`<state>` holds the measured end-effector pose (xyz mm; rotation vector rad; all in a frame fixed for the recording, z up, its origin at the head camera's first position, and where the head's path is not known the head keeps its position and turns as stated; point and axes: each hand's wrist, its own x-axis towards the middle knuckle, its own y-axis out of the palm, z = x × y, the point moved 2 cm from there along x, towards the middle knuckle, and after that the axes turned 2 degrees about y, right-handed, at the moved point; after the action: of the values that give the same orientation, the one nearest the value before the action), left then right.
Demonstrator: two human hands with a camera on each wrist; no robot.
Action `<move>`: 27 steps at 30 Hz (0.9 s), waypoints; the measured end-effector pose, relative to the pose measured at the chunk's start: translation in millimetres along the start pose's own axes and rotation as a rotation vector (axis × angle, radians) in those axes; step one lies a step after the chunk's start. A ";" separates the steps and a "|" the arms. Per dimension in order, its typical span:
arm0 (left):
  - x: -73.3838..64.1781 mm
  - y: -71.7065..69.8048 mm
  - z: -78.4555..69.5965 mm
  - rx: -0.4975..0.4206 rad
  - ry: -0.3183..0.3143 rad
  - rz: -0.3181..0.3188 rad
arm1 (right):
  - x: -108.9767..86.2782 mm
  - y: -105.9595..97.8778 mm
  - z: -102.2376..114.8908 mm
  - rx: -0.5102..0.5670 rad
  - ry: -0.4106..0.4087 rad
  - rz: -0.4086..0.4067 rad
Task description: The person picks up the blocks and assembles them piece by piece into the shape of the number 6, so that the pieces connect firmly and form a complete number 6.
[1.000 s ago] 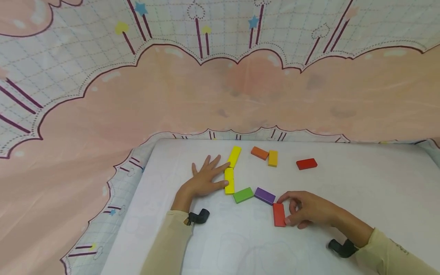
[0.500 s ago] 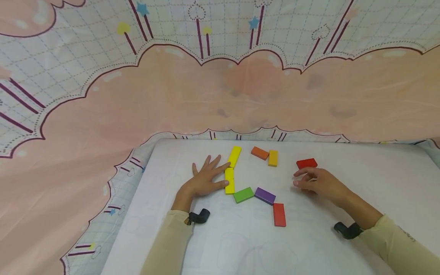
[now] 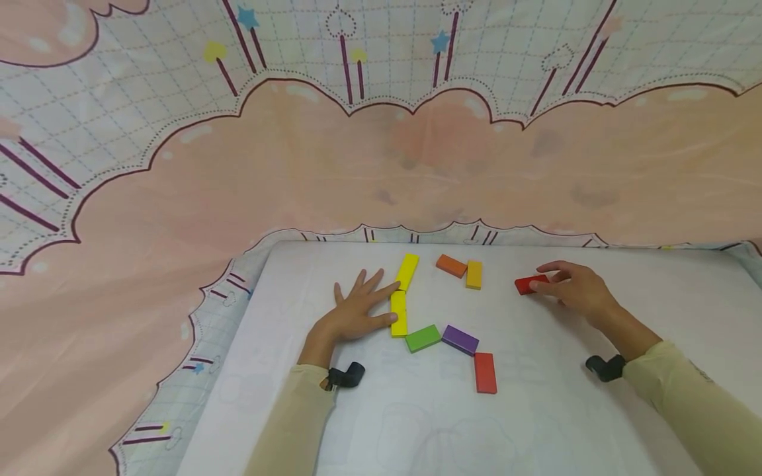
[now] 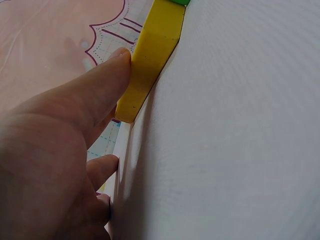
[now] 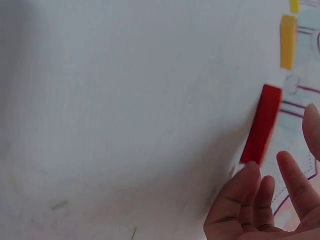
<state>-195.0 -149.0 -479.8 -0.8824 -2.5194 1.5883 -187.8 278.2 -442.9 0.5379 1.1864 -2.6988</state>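
In the head view my left hand lies with fingers spread beside two yellow blocks, the farther one and the nearer one. Its thumb touches the side of the nearer yellow block, as the left wrist view also shows, and its index fingertip is right at the joint between the two. My right hand is over a dark red block at the back right. The thumb overlaps that block's near end; the other fingers stand apart from it in the right wrist view.
A green block, a purple block and a lighter red block continue the line from the yellow ones, corner to corner. Behind them lie an orange block and an amber block. A patterned cloth hangs behind the white table.
My right hand has left the lighter red block at the front and moved back and right to the dark red block. My left hand has stayed in place.
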 end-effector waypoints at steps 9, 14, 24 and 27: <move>-2.0 -0.3 -1.4 -0.008 -0.006 -0.009 | 13.2 -1.5 -7.3 0.000 0.061 0.091; -0.7 0.9 0.7 -0.001 -0.005 -0.007 | 16.7 -1.7 -9.7 -0.003 0.067 0.110; 0.2 0.7 5.4 0.016 0.012 -0.009 | 7.3 4.1 -10.8 0.000 0.044 0.059; 0.4 0.5 5.7 0.010 0.023 -0.010 | 3.2 6.1 -14.0 0.004 0.034 0.040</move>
<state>-196.9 -153.4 -483.0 -0.8796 -2.4940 1.5778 -185.5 284.4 -457.0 0.6036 1.1662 -2.6690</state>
